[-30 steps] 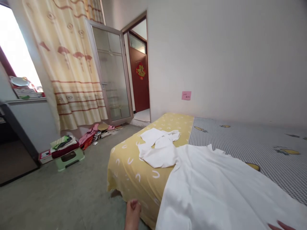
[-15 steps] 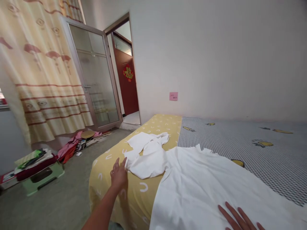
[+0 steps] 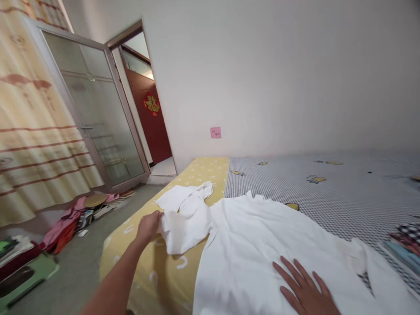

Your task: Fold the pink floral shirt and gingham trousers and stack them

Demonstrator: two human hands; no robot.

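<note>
A white garment (image 3: 262,245) lies spread over a bed (image 3: 328,188) with a yellow sheet at its foot and a grey checked sheet beyond. The garment's crumpled sleeve (image 3: 187,214) is bunched on the yellow part. My left hand (image 3: 149,225) is closed on the sleeve's near edge and lifts it slightly. Flat on the garment's body near the bottom of the view lies my right hand (image 3: 306,291), fingers spread.
A glass-panelled door (image 3: 95,118) stands open at the left beside a striped curtain (image 3: 36,144). Clothes and books (image 3: 82,214) lie on the floor below it, with a green stool (image 3: 22,275) nearer. Folded patterned cloth (image 3: 405,245) lies at the bed's right edge.
My left hand rose from beside the bed, reached the sleeve and closed on its edge. My right hand slid further onto the garment. The view turned to the right.
</note>
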